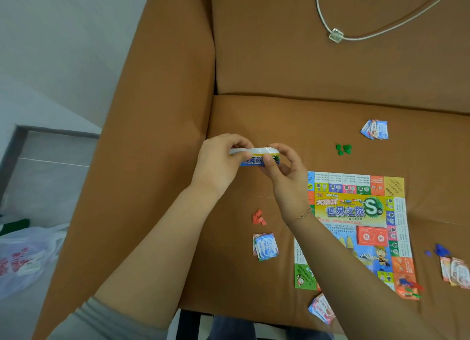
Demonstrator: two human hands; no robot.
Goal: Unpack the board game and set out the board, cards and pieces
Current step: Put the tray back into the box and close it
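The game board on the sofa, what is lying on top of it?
On the game board lie a red card stack and a few small coloured pieces at its near right corner. The right forearm covers its near left part, so anything there is hidden.

- Left hand (pixel 223 159): arm stretched forward, fingers curled, pinching the left end of the game box (pixel 256 156).
- Right hand (pixel 284 171): thumb and fingers grip its right end.
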